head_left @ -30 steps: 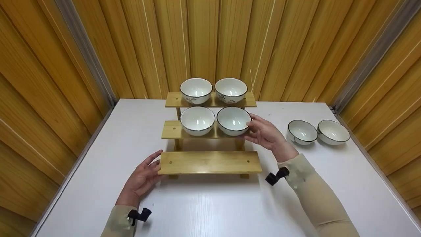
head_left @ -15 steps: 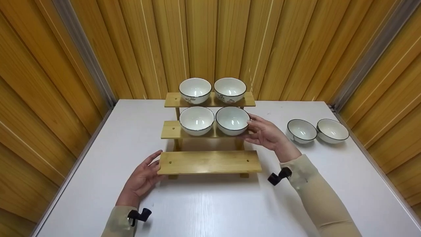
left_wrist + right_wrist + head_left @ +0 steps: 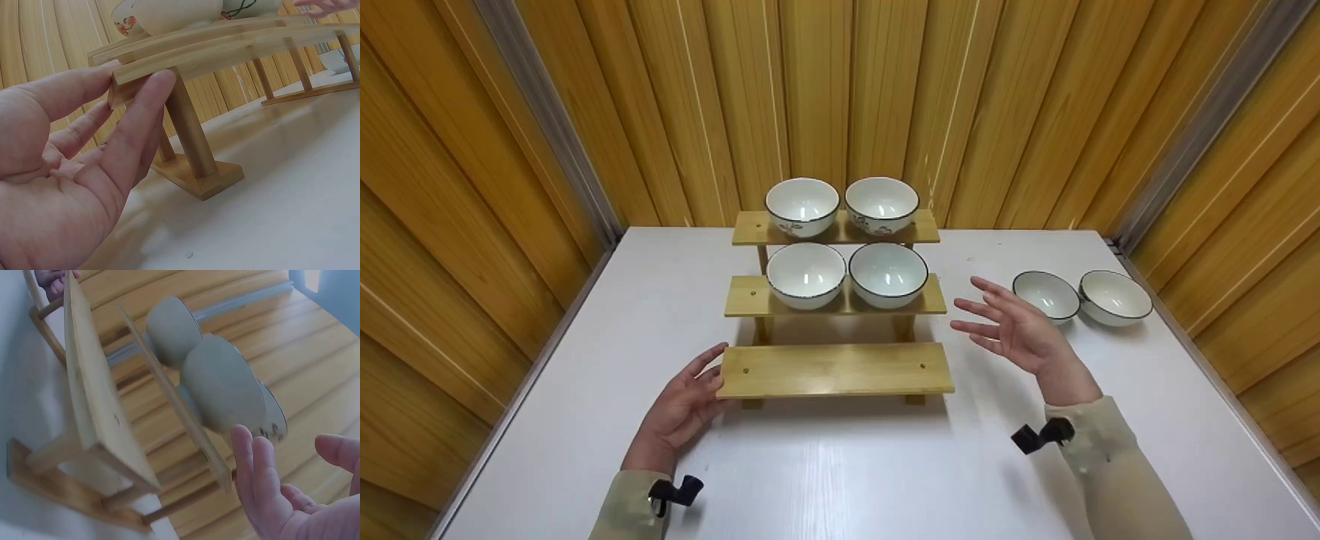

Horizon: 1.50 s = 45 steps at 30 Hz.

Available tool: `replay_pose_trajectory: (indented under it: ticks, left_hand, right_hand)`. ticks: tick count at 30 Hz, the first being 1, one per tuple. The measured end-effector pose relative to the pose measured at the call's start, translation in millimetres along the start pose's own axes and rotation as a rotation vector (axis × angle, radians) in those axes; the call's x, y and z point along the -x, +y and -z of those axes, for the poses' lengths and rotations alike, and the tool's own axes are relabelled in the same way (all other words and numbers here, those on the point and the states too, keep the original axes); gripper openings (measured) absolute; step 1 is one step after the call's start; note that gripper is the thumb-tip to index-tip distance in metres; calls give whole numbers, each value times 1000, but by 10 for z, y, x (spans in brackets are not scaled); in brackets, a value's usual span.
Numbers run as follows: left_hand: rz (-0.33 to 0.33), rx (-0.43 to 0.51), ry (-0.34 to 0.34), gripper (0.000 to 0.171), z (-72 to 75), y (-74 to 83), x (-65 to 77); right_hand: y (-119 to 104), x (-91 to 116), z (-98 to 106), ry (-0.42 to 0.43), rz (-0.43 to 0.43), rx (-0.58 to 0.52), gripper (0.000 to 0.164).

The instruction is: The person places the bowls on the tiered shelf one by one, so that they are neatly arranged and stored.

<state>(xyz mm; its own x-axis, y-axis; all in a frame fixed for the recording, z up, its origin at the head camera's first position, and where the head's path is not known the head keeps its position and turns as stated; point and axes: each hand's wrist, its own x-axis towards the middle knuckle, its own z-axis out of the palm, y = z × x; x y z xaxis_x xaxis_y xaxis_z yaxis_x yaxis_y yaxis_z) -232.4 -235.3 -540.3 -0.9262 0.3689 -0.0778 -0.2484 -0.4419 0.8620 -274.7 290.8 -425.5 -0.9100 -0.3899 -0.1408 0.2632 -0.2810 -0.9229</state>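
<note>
A three-tiered wooden display stand [image 3: 836, 371] stands on the white table. My left hand [image 3: 682, 405] holds the left end of its lowest tier; in the left wrist view the fingers and thumb [image 3: 143, 107] pinch the board's corner. Two patterned white bowls with dark rims, a left one [image 3: 802, 206] and a right one [image 3: 882, 204], sit on the top tier. On the middle tier are another white bowl [image 3: 806, 275] and a pale bluish bowl [image 3: 889, 275], side by side. My right hand [image 3: 1027, 334] hovers right of the stand, fingers spread, holding nothing, apart from the bowls.
Two more bowls, a greyish one [image 3: 1044, 294] and a white one [image 3: 1116, 298], rest side by side at the table's right; my right hand partly covers the greyish one. Wood-patterned walls [image 3: 817, 97] enclose the table [image 3: 840, 480] at the back and both sides.
My right hand has let go of the bluish bowl on the middle tier and moved right, its fingers spreading. The left hand keeps its place on the stand.
</note>
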Motion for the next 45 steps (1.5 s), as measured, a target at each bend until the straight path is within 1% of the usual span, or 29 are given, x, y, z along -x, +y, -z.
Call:
replay_pose_trajectory:
  ticks: [3, 8, 13, 14, 16, 19, 21, 23, 25, 28, 30, 35, 38, 41, 45]
  left_hand:
    - [-6, -11, -4, 64, 17, 0, 1]
    - [-11, -17, -14, 63, 29, 1, 5]
    - [-8, -21, -9, 67, 27, -1, 11]
    - [-6, -19, -7, 67, 27, -1, 13]
    - [-5, -17, -4, 67, 27, -3, 14]
    - [-3, -18, 0, 65, 22, -4, 10]
    - [-1, -23, 2, 63, 16, -6, 3]
    - [0, -26, 4, 62, 11, -7, -2]
    - [0, -30, 1, 62, 8, -8, -5]
    - [-4, -21, -8, 62, 7, -10, -2]
    - [-6, -14, -15, 63, 4, -9, 0]
    - [-5, -5, -19, 64, 2, -5, 0]
    - [-1, -2, -16, 63, 4, -2, 2]
    - [-7, 6, -16, 62, 4, -2, 3]
    - [-8, 10, -20, 62, -2, -1, -1]
  right_hand:
    - [47, 116, 168, 47, 13, -62, 26]
    - [155, 306, 489, 181, 18, -174, 23]
    - [231, 460, 800, 325, -25, -381, 14]
    - [238, 477, 851, 354, -37, -415, 14]
    - [246, 490, 942, 411, -65, -484, 21]
    - [259, 473, 1041, 493, -97, -538, 33]
    - [268, 451, 1095, 537, -107, -581, 38]
    - [277, 422, 1136, 573, -107, -608, 48]
    - [282, 384, 1171, 593, -107, -628, 59]
    - [291, 317, 1208, 600, -102, -649, 77]
    - [296, 272, 1227, 592, -98, -665, 81]
    - [292, 154, 1246, 591, -98, -682, 81]
    - [283, 76, 1244, 599, -85, -660, 80]
    - [273, 5, 1238, 599, -52, -617, 79]
    - [272, -47, 1228, 614, -15, -589, 81]
